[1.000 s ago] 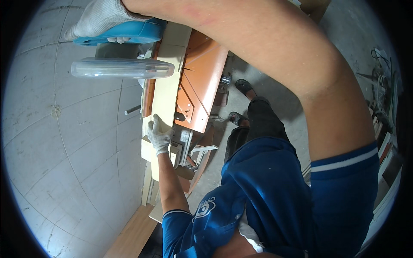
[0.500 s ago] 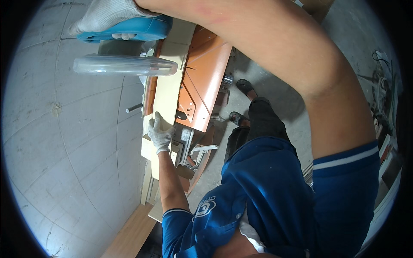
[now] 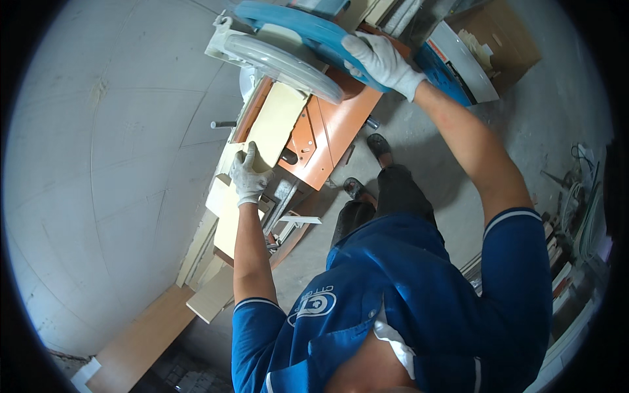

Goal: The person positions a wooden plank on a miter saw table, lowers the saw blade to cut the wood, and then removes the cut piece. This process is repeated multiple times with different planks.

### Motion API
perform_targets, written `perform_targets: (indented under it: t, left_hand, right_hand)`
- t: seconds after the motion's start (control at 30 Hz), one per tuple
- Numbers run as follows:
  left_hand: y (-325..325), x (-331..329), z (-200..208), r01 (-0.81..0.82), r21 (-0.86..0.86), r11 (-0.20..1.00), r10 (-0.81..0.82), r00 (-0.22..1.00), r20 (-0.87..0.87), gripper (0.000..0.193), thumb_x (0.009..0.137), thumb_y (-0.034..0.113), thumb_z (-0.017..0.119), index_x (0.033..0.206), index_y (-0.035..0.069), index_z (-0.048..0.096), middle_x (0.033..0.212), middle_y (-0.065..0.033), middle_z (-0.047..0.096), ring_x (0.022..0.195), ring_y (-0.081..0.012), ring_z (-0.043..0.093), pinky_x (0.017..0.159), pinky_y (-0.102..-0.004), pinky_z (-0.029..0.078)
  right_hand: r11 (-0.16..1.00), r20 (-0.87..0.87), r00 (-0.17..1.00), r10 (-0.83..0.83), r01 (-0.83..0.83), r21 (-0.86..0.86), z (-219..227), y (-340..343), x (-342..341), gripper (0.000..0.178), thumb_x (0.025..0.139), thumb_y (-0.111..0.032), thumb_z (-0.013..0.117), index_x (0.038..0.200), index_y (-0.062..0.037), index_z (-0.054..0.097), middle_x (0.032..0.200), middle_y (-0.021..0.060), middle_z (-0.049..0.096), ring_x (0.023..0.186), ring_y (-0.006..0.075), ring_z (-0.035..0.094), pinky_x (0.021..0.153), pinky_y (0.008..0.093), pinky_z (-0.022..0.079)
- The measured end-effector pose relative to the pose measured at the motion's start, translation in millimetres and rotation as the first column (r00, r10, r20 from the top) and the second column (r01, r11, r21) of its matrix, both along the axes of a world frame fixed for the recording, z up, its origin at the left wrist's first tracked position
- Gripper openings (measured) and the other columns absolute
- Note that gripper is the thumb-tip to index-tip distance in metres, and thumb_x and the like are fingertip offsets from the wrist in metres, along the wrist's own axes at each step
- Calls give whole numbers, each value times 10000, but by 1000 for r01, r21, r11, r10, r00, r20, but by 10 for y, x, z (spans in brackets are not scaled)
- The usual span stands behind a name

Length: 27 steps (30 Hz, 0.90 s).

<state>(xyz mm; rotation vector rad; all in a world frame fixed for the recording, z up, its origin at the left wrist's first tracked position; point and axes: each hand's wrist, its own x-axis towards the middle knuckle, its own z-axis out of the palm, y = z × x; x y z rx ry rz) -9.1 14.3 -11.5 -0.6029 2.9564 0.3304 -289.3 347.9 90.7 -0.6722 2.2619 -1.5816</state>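
My gloved right hand grips the handle at the near end of a blue mitre saw, at the top of the view. Its fingers wrap under the blue housing. The clear blade guard hangs over a long cream board on the saw's orange table. The guard hides where the blade meets the board, so I cannot tell whether they touch. My gloved left hand holds the board's near part, with its thumb and fingers around the edge beside the fence.
A grey wall runs along the left. An open cardboard box stands on the floor at the upper right. A white bracket-like piece sticks out below the table. Cables and strips lie at the far right. A wooden panel is at the lower left.
My right hand and the saw head have moved to the right and lower in the view, and the saw head now looks tilted. My left hand stays on the board. The view has also turned.
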Motion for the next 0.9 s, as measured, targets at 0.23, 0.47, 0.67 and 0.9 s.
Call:
perform_targets:
  t: [0.23,0.47,0.67,0.9]
  left_hand:
    - [-89,246,-37,78,26,997,-73,986,-150,1284,457,529,976,1551,168,409,1468,-346,436,1341,-521,444,1097,-571,404]
    - [-253,651,43,-43,9,999,43,998,48,1132,511,288,953,1516,176,443,1443,-278,485,1300,-470,484,1096,-541,404]
    - [-211,635,-15,-6,-25,1000,4,997,-80,965,542,195,844,1452,137,530,1226,-196,592,1127,-410,575,995,-483,471]
    - [-98,413,46,-24,22,999,25,999,-33,973,518,242,833,1444,159,546,1127,-166,584,1089,-387,577,947,-478,475]
  right_hand:
    - [962,-292,929,227,-261,-84,994,-249,-303,619,1010,-605,484,1015,-27,706,697,62,639,613,173,635,577,314,518]
    - [973,-123,969,216,-204,106,2018,-877,-555,612,1036,-546,454,1210,-27,728,1017,147,737,842,262,680,792,403,527]
    - [977,-65,977,206,-202,62,2031,-961,-595,601,1031,-551,463,1148,-27,734,979,162,727,808,268,675,745,421,525]
    - [983,-17,982,186,-186,2,1935,-903,-607,594,1024,-556,474,1076,-27,739,936,181,714,769,275,670,691,441,523]
